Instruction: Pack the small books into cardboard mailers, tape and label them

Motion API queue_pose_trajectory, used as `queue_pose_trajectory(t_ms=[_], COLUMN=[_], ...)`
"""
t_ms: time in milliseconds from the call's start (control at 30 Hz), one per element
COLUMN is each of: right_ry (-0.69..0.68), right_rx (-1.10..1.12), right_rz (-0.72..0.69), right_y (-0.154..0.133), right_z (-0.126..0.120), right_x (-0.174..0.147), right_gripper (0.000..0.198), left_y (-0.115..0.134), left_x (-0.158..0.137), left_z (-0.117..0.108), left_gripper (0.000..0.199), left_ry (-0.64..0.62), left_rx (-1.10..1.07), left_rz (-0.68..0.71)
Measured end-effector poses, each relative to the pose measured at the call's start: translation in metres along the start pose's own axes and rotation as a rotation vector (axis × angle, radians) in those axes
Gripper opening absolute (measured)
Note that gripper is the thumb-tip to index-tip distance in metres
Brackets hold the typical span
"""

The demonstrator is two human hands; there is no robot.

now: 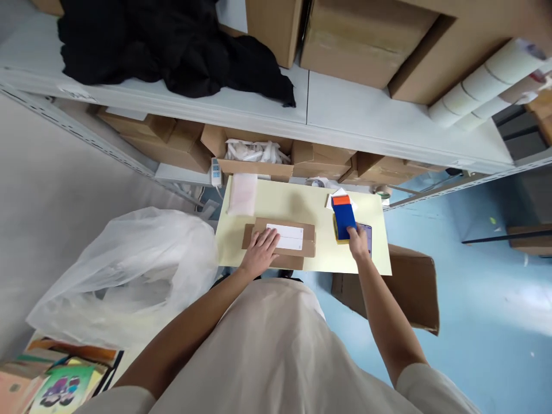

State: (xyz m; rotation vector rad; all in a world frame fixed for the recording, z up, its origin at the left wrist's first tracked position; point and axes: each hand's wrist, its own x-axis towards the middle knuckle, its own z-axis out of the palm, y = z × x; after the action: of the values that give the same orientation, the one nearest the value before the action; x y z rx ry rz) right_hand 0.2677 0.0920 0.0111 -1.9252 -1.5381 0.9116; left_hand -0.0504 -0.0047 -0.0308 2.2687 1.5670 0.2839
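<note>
On the pale yellow table [276, 198] lies a flat brown cardboard box [309, 247] bearing a white label [290, 237]. My left hand [261, 248] rests on the box's left part, fingers stretched out over the label's edge. Farther right, my right hand [357, 240] grips the near end of a flat blue block with an orange end [344, 218]; its exact kind I cannot make out. Beneath that block, a yellow edge and white papers [330, 201] show. A phone [367, 233] lies beside my right hand, partly covered by it.
A pinkish-white packet [242, 194] lies at the table's back left. Shelving [345, 109] with cardboard boxes overhangs the back. A large translucent plastic bag [129, 270] stands left, an open cardboard box [411, 284] on the floor right. Tape rolls [382, 192] sit behind the table.
</note>
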Motion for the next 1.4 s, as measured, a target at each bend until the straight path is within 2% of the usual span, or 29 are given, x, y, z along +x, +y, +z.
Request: queue_pose_trajectory(t_ms=[67, 100, 167, 267, 367, 467, 533, 600, 667, 767, 867, 1000, 1100, 1400], right_ry=[-0.014, -0.067, -0.265, -0.541, -0.654, -0.667, -0.67, -0.672, -0.67, -0.669, -0.683, -0.699, -0.693, -0.713], right_rx=[0.153, 0.218, 0.311, 0.308, 0.243, 0.238, 0.253, 0.266, 0.281, 0.305, 0.307, 0.29, 0.279, 0.253], right_rz=[-0.067, -0.079, -0.109, -0.139, -0.135, -0.11, -0.1, -0.101, -0.102, -0.095, -0.091, -0.09, -0.096, -0.131], right_y=[-0.024, -0.037, -0.06, -0.082, -0.085, -0.081, -0.077, -0.074, -0.072, -0.07, -0.07, -0.072, -0.072, -0.07], right_z=[-0.008, -0.007, 0.003, 0.025, 0.038, 0.038, 0.035, 0.033, 0.033, 0.034, 0.035, 0.035, 0.035, 0.036], right_x=[-0.004, -0.006, -0.011, -0.015, -0.014, -0.01, -0.008, -0.007, -0.008, -0.009, -0.008, -0.007, -0.007, -0.007], right_gripper=[0.039, 0.042, 0.048, 0.054, 0.053, 0.051, 0.051, 0.052, 0.053, 0.054, 0.054, 0.053, 0.053, 0.055], left_y=[-0.002, -0.003, -0.004, -0.005, -0.003, -0.001, 0.0, 0.001, 0.002, 0.004, 0.007, 0.009, 0.01, 0.01], left_x=[-0.005, -0.007, -0.01, -0.011, -0.012, -0.014, -0.012, -0.007, 0.002, 0.018, 0.031, 0.042, 0.044, 0.04], left_z=[0.002, 0.003, 0.005, 0.005, 0.002, -0.005, -0.01, -0.017, -0.024, -0.035, -0.042, -0.042, -0.034, -0.017], left_gripper=[0.06, 0.06, 0.059, 0.059, 0.058, 0.055, 0.052, 0.05, 0.049, 0.05, 0.041, 0.029, 0.022, 0.016], left_ry=[0.02, 0.028, 0.041, 0.052, 0.055, 0.077, 0.12, 0.185, 0.215, 0.089, 0.001, -0.081, -0.076, 0.048], left_rx=[-0.014, -0.017, -0.016, -0.015, -0.035, -0.135, -0.305, -0.581, -0.95, -1.496, -1.795, -2.032, -2.179, -2.242], left_rz=[0.013, 0.021, 0.035, 0.045, 0.053, 0.041, -0.028, -0.173, -0.356, -0.54, -0.619, -0.698, -0.73, -0.696])
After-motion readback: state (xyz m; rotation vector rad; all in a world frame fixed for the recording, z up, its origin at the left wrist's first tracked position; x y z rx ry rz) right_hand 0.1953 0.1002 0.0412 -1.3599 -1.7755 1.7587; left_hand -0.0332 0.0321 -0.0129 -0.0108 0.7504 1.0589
